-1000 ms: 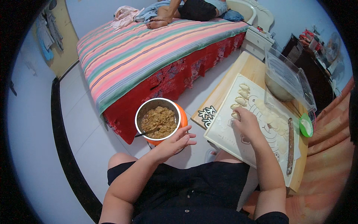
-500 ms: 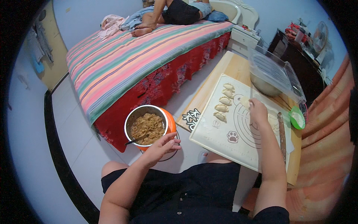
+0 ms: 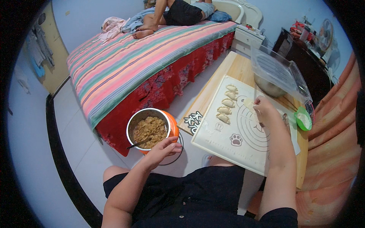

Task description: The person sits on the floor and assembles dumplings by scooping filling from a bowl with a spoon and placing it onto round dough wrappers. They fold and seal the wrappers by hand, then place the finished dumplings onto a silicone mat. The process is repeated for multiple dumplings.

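My right hand (image 3: pixel 266 111) is over the pale mat (image 3: pixel 207 138), fingers pinched at the edge of a thin round dumpling wrapper (image 3: pixel 248 102). To its left, several folded dumplings (image 3: pixel 228 103) lie in a column on the mat. My left hand (image 3: pixel 163 149) holds nothing; its fingers are stretched out beside the orange pot (image 3: pixel 173 127). Inside the pot is a brown minced filling (image 3: pixel 150 131), with a dark-handled utensil (image 3: pixel 138 143) resting in it. A rolling pin (image 3: pixel 286 119) is mostly hidden behind my right forearm.
The mat lies on a wooden table (image 3: pixel 235 62). At its right stands a green bowl of white flour (image 3: pixel 303 119); farther back, a clear plastic lid (image 3: pixel 275 70) leans over a metal bowl (image 3: pixel 268 85). A person (image 3: pixel 182 13) lies on the striped bed (image 3: pixel 125 64).
My right hand has shifted slightly right and up, and its forearm now covers most of the rolling pin. My left hand stays beside the pot with little change.
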Action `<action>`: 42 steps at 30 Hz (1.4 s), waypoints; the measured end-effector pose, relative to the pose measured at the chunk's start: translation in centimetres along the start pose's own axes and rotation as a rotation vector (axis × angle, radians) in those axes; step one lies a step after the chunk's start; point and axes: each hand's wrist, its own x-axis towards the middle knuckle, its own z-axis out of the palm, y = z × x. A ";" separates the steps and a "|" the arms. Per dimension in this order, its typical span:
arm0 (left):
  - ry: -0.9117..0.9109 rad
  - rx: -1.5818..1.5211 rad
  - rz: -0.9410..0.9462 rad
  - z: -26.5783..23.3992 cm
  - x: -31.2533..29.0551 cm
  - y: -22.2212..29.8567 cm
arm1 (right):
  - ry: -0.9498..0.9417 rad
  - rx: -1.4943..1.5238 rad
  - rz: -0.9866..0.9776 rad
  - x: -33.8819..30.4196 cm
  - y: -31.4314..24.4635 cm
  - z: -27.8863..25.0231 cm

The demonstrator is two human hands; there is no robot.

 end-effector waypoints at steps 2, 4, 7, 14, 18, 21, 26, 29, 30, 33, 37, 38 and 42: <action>0.016 -0.004 0.001 -0.2 -0.4 0.1 | 0.027 -0.001 -0.029 -0.6 -1.7 0.1; 0.016 -0.003 0.007 -0.2 -0.7 0.2 | 0.025 -0.028 -0.036 -0.6 -1.9 0.1; -0.004 -0.015 0.013 0.0 -0.6 0.2 | 0.027 -0.096 -0.026 -0.1 -1.3 0.0; -0.037 -0.035 0.038 0.2 -1.3 0.5 | 0.256 0.191 -0.227 -0.7 -1.7 0.3; -0.076 -0.062 0.037 0.5 -2.0 0.3 | 0.109 0.623 -0.081 -5.2 -9.0 -0.1; -0.122 -0.072 0.043 0.8 -2.0 0.5 | -0.002 0.923 -0.019 -8.3 -12.6 -0.1; -0.146 -0.279 0.048 0.8 -2.7 0.9 | -0.231 1.153 -0.110 -13.1 -19.6 3.7; -0.204 -0.652 0.028 1.0 -2.3 1.2 | -0.285 1.093 -0.240 -15.6 -23.0 8.4; -0.233 -0.745 0.040 1.2 -2.4 1.7 | -0.133 0.888 -0.416 -16.6 -23.9 10.3; -0.229 -0.968 0.232 0.3 -2.7 1.9 | 0.093 0.389 -0.775 -20.9 -27.4 14.2; -0.012 -0.863 0.345 -2.4 -2.8 1.2 | 0.190 0.297 -1.195 -22.6 -28.8 16.7; 0.128 -0.851 0.321 -2.8 -2.7 1.0 | 0.161 0.416 -1.107 -22.6 -28.8 17.3; 0.337 -0.536 0.291 -3.7 -2.0 1.3 | -0.297 1.147 -0.458 -20.5 -27.7 21.4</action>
